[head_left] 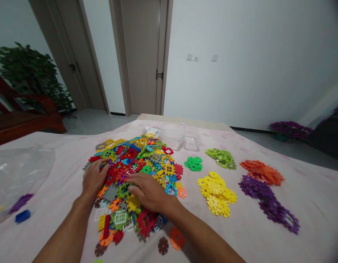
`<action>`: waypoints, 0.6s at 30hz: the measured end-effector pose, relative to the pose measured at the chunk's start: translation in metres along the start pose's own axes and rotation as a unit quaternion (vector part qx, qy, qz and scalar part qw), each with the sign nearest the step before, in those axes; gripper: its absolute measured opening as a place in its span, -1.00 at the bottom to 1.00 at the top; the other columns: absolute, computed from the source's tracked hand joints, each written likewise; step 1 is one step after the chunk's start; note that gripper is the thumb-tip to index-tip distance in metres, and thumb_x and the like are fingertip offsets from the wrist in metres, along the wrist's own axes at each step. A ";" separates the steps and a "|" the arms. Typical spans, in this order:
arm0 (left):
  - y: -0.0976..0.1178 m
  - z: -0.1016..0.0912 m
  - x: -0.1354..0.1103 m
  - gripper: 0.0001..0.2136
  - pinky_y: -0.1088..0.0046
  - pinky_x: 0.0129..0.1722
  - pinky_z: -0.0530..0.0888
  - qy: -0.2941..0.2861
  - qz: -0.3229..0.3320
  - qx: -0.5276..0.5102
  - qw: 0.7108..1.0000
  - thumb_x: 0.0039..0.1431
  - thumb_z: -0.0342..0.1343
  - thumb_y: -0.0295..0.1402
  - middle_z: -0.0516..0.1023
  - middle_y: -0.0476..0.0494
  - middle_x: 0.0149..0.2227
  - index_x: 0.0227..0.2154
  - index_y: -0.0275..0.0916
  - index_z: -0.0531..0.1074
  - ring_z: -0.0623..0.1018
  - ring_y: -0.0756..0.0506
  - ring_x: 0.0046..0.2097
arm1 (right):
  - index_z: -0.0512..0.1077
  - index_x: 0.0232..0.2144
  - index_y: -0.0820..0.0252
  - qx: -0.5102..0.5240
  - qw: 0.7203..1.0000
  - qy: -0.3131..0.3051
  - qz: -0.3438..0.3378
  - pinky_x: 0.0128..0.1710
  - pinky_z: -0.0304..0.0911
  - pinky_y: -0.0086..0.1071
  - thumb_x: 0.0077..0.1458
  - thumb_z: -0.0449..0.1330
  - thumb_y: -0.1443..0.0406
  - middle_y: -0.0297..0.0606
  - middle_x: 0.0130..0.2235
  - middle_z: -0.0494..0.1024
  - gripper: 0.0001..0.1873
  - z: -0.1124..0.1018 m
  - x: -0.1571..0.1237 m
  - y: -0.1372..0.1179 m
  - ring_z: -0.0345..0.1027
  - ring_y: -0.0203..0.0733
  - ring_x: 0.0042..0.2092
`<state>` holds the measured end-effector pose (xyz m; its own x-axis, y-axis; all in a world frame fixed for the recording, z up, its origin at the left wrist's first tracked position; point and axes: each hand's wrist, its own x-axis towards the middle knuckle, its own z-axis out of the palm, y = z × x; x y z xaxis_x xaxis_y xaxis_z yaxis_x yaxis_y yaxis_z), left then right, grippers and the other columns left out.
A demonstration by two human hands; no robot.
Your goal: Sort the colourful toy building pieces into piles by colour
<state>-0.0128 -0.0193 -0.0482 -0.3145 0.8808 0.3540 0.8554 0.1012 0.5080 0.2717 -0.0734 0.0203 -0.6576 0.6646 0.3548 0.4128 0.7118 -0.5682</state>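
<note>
Here are both your hands down at the big mixed pile (138, 149) of plastic pieces, and it spreads between them and on past your fingertips. Your left hand (95, 178) is at the pile's left flank, fingers bent over toward the red pieces, thumb a little apart from them; whether anything is pinched there, you can't tell from this view. Over on the other side, your right hand (148, 188) comes in low across the pile's right front, loosely curled, fingertips pointing left, a green piece (123, 190) right by the thumb and a yellow piece (133, 203) just below it, nearer you. How far that grip is open, and whether it has hold of a piece, can't be told either. In front of your right wrist lie a brown disc (163, 246) and an orange disc (177, 238), outside the heap. And out to the right, well apart from your left hand, sit the sorted groups: green discs (193, 164), lime discs (221, 158), yellow discs (216, 193), orange pieces (262, 171), purple pieces (267, 201). Clear plastic trays (172, 132) stand behind the heap.
</note>
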 end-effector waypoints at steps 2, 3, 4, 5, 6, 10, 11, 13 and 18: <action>0.001 -0.001 0.000 -0.56 0.07 0.20 0.36 0.000 -0.008 0.001 1.000 0.34 -0.11 -0.09 0.52 -0.25 0.15 0.08 -0.14 0.52 0.46 -0.30 0.19 | 0.56 -0.02 0.10 -0.008 0.993 0.063 0.095 0.14 0.25 -0.34 0.39 0.06 0.28 -0.26 0.02 0.63 -0.72 -0.008 0.004 0.014 0.44 -0.20 0.08; 0.002 -0.001 -0.001 -0.56 0.06 0.20 0.37 -0.001 -0.011 0.002 1.000 0.34 -0.10 -0.10 0.52 -0.26 0.15 0.08 -0.14 0.52 0.47 -0.31 0.18 | 0.57 -0.07 0.10 -0.023 0.984 0.092 0.148 0.10 0.26 -0.33 0.36 0.08 0.32 -0.26 -0.02 0.64 -0.74 -0.013 0.006 0.022 0.45 -0.19 0.04; 0.003 -0.002 -0.001 -0.56 0.05 0.20 0.37 -0.001 -0.014 0.003 1.000 0.33 -0.10 -0.11 0.53 -0.26 0.14 0.08 -0.14 0.52 0.47 -0.32 0.18 | 0.58 -0.10 0.12 -0.040 0.974 0.110 0.192 0.08 0.27 -0.32 0.33 0.11 0.35 -0.24 -0.04 0.64 -0.76 -0.018 0.009 0.031 0.46 -0.17 0.02; 0.004 -0.002 -0.001 -0.57 0.04 0.19 0.37 -0.001 -0.015 0.005 1.000 0.33 -0.10 -0.11 0.53 -0.26 0.14 0.08 -0.14 0.52 0.47 -0.32 0.17 | 0.58 -0.12 0.13 -0.057 0.967 0.114 0.222 0.06 0.26 -0.32 0.30 0.14 0.37 -0.23 -0.05 0.63 -0.78 -0.022 0.011 0.040 0.45 -0.15 0.01; 0.005 -0.002 -0.001 -0.57 0.03 0.19 0.36 0.000 -0.015 0.006 1.000 0.33 -0.09 -0.11 0.53 -0.26 0.13 0.07 -0.14 0.53 0.48 -0.32 0.17 | 0.58 -0.12 0.14 -0.073 0.962 0.107 0.239 0.04 0.26 -0.31 0.27 0.18 0.35 -0.21 -0.05 0.63 -0.80 -0.025 0.013 0.047 0.45 -0.13 0.01; 0.005 -0.002 0.000 -0.57 0.02 0.20 0.35 0.004 -0.007 0.013 1.000 0.34 -0.11 -0.12 0.54 -0.28 0.12 0.07 -0.15 0.52 0.48 -0.33 0.16 | 0.57 -0.14 0.11 -0.133 0.961 0.045 0.239 -0.06 0.27 -0.28 0.15 0.34 0.18 -0.20 -0.06 0.58 -0.76 -0.024 0.023 0.060 0.42 -0.05 0.00; 0.004 -0.001 0.000 -0.57 0.03 0.20 0.35 0.002 -0.005 0.013 1.000 0.35 -0.11 -0.12 0.54 -0.28 0.12 0.07 -0.15 0.52 0.48 -0.32 0.16 | 0.56 -0.15 0.10 -0.146 0.960 0.036 0.237 -0.08 0.26 -0.28 0.13 0.36 0.17 -0.20 -0.06 0.57 -0.75 -0.021 0.025 0.060 0.41 -0.04 -0.01; 0.004 -0.001 0.000 -0.57 0.05 0.20 0.35 -0.001 -0.005 0.013 1.000 0.35 -0.12 -0.12 0.54 -0.28 0.12 0.08 -0.15 0.51 0.48 -0.31 0.16 | 0.55 -0.18 0.09 -0.161 0.957 0.031 0.239 -0.11 0.25 -0.29 0.10 0.37 0.19 -0.22 -0.08 0.57 -0.76 -0.016 0.030 0.058 0.40 -0.05 -0.02; 0.003 -0.001 0.001 -0.57 0.05 0.18 0.38 -0.002 -0.011 0.019 1.000 0.35 -0.12 -0.11 0.54 -0.27 0.11 0.07 -0.13 0.52 0.50 -0.32 0.15 | 0.54 -0.32 0.09 -0.125 0.962 0.063 0.232 -0.18 0.22 -0.36 0.10 0.33 0.26 -0.30 -0.19 0.60 -0.93 -0.017 0.028 0.057 0.41 -0.13 -0.11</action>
<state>-0.0106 -0.0188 -0.0455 -0.3324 0.8801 0.3391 0.8631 0.1389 0.4855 0.2872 -0.0100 0.0106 -0.2896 0.9355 0.2023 0.7928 0.3529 -0.4969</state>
